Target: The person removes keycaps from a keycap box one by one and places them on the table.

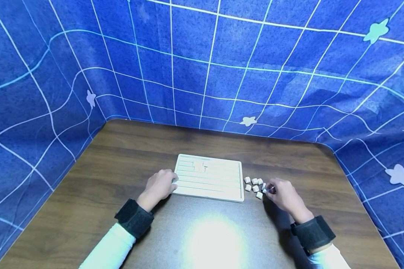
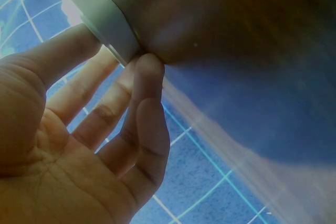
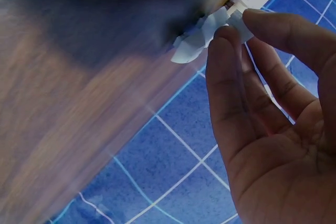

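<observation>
A white rectangular board point(image 1: 208, 178) with long grooves and a raised rim lies flat on the table. My left hand point(image 1: 159, 186) holds it at its left edge, thumb and fingertips against the rim; in the left wrist view the board's edge point(image 2: 107, 24) meets the thumb and fingers. Right of the board, several small white blocks point(image 1: 255, 189) lie in a loose cluster. At the cluster's right side my right hand point(image 1: 284, 196) pinches one small white block point(image 3: 240, 26) between thumb and index finger. Glare washes out the markings near the board's top left.
The brown wooden table point(image 1: 128, 149) carries a bright light reflection near its front. A blue cloth point(image 1: 188, 67) with white grid lines and stars hangs around its back and sides. Black bands point(image 1: 134, 218) wrap both wrists.
</observation>
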`<state>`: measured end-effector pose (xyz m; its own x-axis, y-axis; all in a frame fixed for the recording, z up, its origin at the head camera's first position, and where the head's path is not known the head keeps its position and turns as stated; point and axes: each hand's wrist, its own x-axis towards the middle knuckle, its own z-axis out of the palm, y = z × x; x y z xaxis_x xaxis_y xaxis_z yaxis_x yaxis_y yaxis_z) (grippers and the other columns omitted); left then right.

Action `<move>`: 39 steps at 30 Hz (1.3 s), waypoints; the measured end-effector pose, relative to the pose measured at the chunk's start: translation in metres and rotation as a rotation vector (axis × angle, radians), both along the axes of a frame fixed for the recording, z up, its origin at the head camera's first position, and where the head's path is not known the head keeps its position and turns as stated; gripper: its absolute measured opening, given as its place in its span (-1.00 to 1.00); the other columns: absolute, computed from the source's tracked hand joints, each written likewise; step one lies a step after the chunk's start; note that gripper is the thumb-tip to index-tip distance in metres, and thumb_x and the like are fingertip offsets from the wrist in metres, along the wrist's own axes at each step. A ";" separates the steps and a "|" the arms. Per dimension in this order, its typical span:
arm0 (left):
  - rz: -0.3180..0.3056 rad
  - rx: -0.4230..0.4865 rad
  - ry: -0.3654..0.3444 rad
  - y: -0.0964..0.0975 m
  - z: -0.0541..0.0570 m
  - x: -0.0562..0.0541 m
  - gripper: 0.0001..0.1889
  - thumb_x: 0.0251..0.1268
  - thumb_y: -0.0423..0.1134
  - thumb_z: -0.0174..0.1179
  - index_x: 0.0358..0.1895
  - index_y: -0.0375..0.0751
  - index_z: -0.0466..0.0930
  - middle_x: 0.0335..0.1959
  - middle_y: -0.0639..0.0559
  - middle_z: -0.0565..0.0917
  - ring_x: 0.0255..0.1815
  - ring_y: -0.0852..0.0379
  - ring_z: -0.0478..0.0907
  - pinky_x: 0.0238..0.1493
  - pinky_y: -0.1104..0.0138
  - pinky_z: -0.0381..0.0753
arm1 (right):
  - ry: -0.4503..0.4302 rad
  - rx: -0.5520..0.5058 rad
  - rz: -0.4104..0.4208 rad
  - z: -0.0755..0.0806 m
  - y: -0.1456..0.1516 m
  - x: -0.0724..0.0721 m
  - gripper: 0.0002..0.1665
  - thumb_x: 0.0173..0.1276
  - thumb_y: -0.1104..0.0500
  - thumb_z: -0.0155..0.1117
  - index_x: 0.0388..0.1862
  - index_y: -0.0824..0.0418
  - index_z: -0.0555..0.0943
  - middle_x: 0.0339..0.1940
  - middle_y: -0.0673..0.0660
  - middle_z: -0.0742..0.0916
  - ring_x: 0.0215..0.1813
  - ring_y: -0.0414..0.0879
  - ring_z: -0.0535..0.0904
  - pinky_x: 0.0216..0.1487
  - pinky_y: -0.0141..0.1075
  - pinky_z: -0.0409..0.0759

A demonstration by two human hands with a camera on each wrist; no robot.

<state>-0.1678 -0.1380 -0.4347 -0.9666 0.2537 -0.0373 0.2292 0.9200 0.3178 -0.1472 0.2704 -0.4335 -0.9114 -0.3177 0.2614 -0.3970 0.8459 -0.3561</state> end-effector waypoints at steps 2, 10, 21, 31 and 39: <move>0.000 -0.002 0.001 0.000 0.000 0.000 -0.82 0.26 -0.31 0.41 -0.09 -0.16 0.79 -0.16 -0.07 0.74 -0.17 -0.13 0.72 -0.29 0.04 0.70 | -0.004 0.006 0.002 -0.001 0.002 0.002 -0.74 -0.01 0.47 0.52 -0.43 0.22 0.63 -0.48 0.07 0.68 -0.44 -0.07 0.63 -0.38 -0.16 0.63; 0.003 -0.013 -0.012 0.001 0.000 -0.002 -0.82 0.28 -0.31 0.40 -0.07 -0.15 0.78 -0.13 -0.08 0.74 -0.19 -0.10 0.71 -0.31 0.07 0.69 | -0.003 0.019 0.014 -0.008 0.005 0.003 -0.74 0.00 0.46 0.52 -0.44 0.20 0.62 -0.48 0.04 0.65 -0.43 -0.12 0.61 -0.39 -0.20 0.62; 0.000 -0.022 -0.001 0.000 -0.001 -0.002 -0.80 0.26 -0.27 0.44 -0.06 -0.15 0.78 -0.12 -0.09 0.74 -0.16 -0.13 0.72 -0.29 0.06 0.71 | 0.059 0.012 0.033 -0.015 0.006 0.001 -0.69 -0.04 0.48 0.54 -0.45 0.20 0.61 -0.48 0.03 0.66 -0.45 -0.11 0.62 -0.41 -0.21 0.62; -0.009 -0.004 0.001 -0.001 -0.002 -0.001 -0.82 0.25 -0.33 0.40 -0.08 -0.16 0.78 -0.17 -0.07 0.74 -0.17 -0.11 0.71 -0.29 0.07 0.69 | 0.034 0.011 0.028 -0.013 0.005 0.001 -0.71 -0.03 0.48 0.54 -0.44 0.22 0.61 -0.47 0.07 0.67 -0.42 -0.08 0.65 -0.37 -0.20 0.66; -0.003 -0.003 -0.005 -0.001 -0.002 -0.001 -0.82 0.25 -0.32 0.40 -0.08 -0.16 0.78 -0.16 -0.06 0.74 -0.19 -0.09 0.71 -0.30 0.08 0.69 | 0.011 0.009 0.005 -0.008 0.004 0.004 -0.71 0.00 0.44 0.58 -0.43 0.20 0.62 -0.46 0.05 0.69 -0.41 -0.09 0.66 -0.35 -0.19 0.66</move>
<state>-0.1689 -0.1386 -0.4363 -0.9654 0.2570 -0.0433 0.2307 0.9201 0.3164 -0.1433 0.2742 -0.4418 -0.9069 -0.3245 0.2687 -0.4051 0.8470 -0.3443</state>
